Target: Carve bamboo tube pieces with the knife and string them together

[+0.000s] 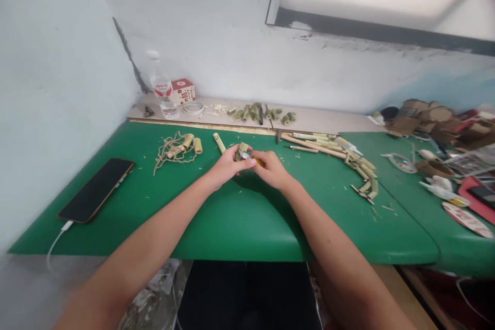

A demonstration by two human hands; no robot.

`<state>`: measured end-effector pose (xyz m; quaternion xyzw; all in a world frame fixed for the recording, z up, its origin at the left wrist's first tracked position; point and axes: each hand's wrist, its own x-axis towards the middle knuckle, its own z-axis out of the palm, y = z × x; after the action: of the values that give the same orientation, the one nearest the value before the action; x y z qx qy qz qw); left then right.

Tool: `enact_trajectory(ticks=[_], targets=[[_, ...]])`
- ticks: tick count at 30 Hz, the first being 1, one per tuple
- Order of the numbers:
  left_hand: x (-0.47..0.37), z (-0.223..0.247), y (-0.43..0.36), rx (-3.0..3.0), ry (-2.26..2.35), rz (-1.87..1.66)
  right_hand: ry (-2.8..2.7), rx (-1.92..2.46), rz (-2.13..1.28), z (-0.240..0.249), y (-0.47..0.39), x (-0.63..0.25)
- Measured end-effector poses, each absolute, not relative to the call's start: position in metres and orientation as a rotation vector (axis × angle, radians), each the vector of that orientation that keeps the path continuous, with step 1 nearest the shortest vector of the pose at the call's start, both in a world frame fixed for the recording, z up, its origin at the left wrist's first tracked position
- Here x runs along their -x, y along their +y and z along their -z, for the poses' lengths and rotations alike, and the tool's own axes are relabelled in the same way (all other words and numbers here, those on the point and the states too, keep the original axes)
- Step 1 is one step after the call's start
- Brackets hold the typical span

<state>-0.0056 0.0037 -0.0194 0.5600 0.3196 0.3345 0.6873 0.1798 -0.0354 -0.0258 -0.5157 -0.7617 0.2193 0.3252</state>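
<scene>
My left hand (227, 166) is closed around a short piece of green bamboo (242, 148), just above the green tabletop. In my right hand (271, 167) is a yellow-handled knife (258, 162), its blade against the bamboo near my left thumb. Part of the bamboo is hidden by my fingers. Just left of the hands lies a pale bamboo stick (218, 142) with dark marks at its end. Farther left, bamboo tubes (188, 141) lie tangled in brown twine (170, 145).
A hammer (309, 143) and jointed bamboo pieces (365, 169) lie to the right. Cut bamboo sections (253, 112) line the back ledge, near a water bottle (164, 87) and a red box (184, 92). A charging phone (97, 189) rests at left; clutter (436, 118) covers the far right.
</scene>
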Motion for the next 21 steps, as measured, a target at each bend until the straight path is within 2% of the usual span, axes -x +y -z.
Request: enact_trajectory(ticks=[10,21], targets=[[0.009,0.02,0.006,-1.29,0.689,-0.671,-2.082,1.329,-0.696,0.015,-0.041,-0.183],[0.01,0.021,0.007,-1.321,0.739,-0.675,-2.085,1.396,-0.612,0.019,-0.038,-0.184]])
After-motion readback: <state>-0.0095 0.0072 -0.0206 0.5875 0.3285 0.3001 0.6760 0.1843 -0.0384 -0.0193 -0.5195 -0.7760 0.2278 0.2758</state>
